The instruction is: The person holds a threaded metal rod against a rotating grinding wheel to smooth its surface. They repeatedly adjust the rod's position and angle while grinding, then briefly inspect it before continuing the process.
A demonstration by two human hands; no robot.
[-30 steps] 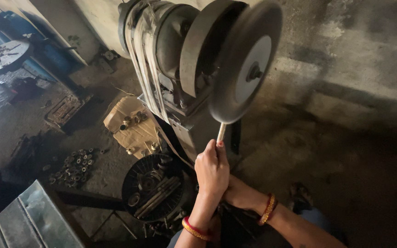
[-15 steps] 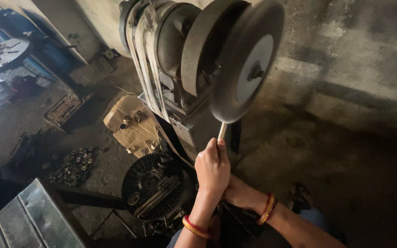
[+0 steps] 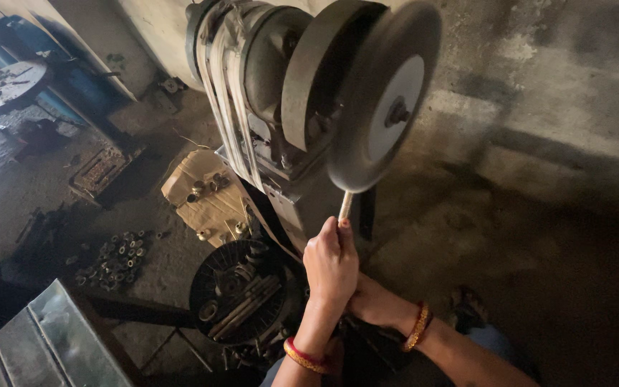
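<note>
The left hand (image 3: 331, 261) is wrapped tight around a thin pale rod (image 3: 345, 206), pushing its tip up against the lower rim of the big grey buffing wheel (image 3: 385, 93), and the right hand (image 3: 375, 304) sits just behind and below, fingers curled; whether it grips the rod's tail or only braces the other wrist, I cannot tell from here. The rod is short above the fist, so the knuckles sit close under the wheel's edge, and that is the worry: if the wheel grabs the tip, it could yank the rod out of the grip or drag the fingers into the rim. A red and gold bangle (image 3: 302, 356) rides on the left wrist and another bangle (image 3: 418, 326) on the right, and loose jewellery near a turning wheel and the pale drive belt (image 3: 225, 107) beside it could snag. Too much push could also bend the thin rod or heat it in the fingers. Down on the floor, a round tray of metal parts (image 3: 241, 290) sits right by the knees, easy to knock if the arms jerk back.
</note>
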